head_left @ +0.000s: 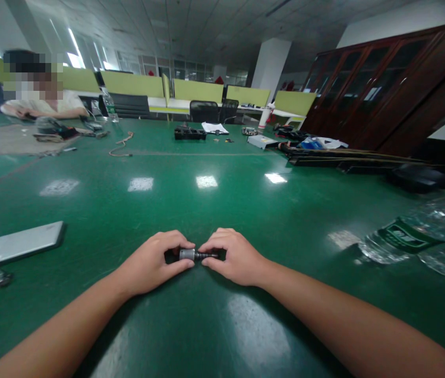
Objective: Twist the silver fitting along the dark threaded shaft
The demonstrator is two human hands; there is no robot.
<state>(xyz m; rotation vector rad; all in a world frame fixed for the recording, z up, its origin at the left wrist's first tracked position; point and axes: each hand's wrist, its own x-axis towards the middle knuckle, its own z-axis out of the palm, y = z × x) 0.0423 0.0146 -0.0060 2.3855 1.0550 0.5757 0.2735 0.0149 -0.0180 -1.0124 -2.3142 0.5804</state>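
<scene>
Between my two hands, at the near middle of the green table (pixel 159 194), lies a small silver metal cylinder with a thin dark ridged shaft (pixel 188 254) pointing right. Thumb and fingers of my left hand (pixel 155 262) pinch the thick silver end. My right hand (pixel 238 257) has its thumb and fingertips closed about the shaft, whose tip shows in the gap of the hand. The two hands almost meet, and the part is held level, close to the tabletop. Its exact kind is too small to make out.
To the left lies a flat silver device (pixel 23 244) with a cable. Clear plastic bottles (pixel 403 236) lie at the right. Farther back are a black tray-like part (pixel 189 133), papers (pixel 214 128) and long dark strips (pixel 348 157). A person (pixel 44 100) sits across at far left.
</scene>
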